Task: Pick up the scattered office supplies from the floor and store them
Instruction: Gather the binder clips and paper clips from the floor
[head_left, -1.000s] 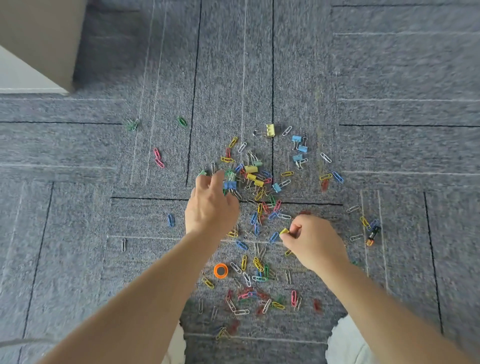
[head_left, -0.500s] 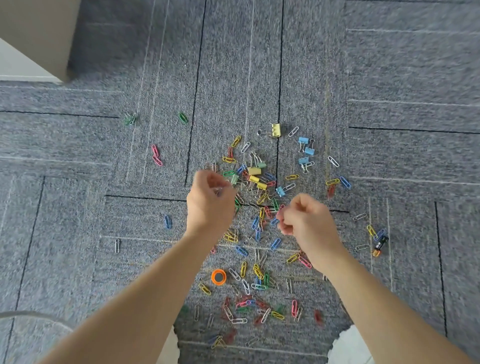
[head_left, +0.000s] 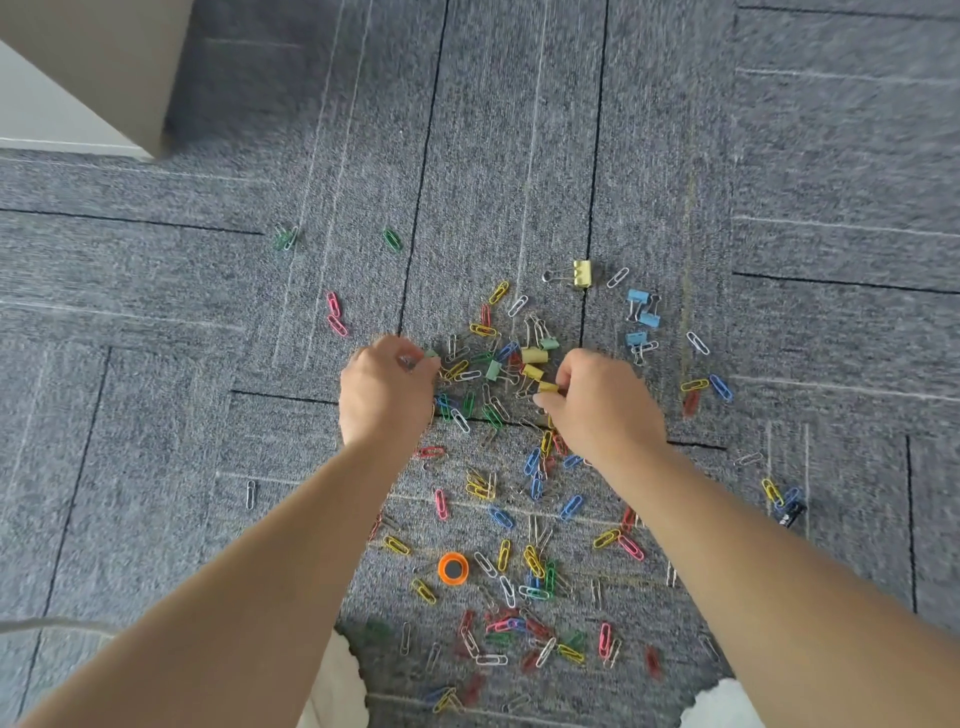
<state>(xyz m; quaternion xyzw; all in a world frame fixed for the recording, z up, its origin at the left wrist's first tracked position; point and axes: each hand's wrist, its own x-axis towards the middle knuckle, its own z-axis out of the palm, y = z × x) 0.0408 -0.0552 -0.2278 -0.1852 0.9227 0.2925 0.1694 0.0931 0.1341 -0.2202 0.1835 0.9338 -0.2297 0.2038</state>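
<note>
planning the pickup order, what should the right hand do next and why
Probably lift the right hand straight up with the yellow binder clip it pinches: its fingertips are closed on it, and the carpet around holds many more.

the single head view looks steeply down from above onto the grey carpet (head_left: 519, 156), facing forward along both forearms (head_left: 249, 582), which enter from the bottom edge. it sits near enough that the left hand (head_left: 387, 395) and right hand (head_left: 605, 405) lie large at mid-frame.
</note>
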